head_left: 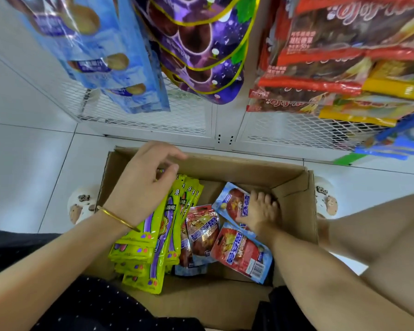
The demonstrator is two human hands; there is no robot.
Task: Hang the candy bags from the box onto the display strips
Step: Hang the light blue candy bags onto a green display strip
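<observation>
Candy bags (pixel 239 249) lie loose in the open cardboard box (pixel 294 185) on the floor: we see red-and-blue ones to the right and a stack of yellow-green bags (pixel 151 240) on the left. Our right hand (pixel 261 211) reaches down with its fingers (pixel 255 195) on the farthest red-and-blue bag (pixel 230 199); whether they grip it, we cannot tell. Our left hand (pixel 144 182) hovers over the yellow-green stack, fingers loosely curled, holding nothing. Above, filled display strips hang blue bags (pixel 120 75), purple bags (pixel 208 56) and red bags (pixel 320 68) on the white mesh rack (pixel 184 118)
</observation>
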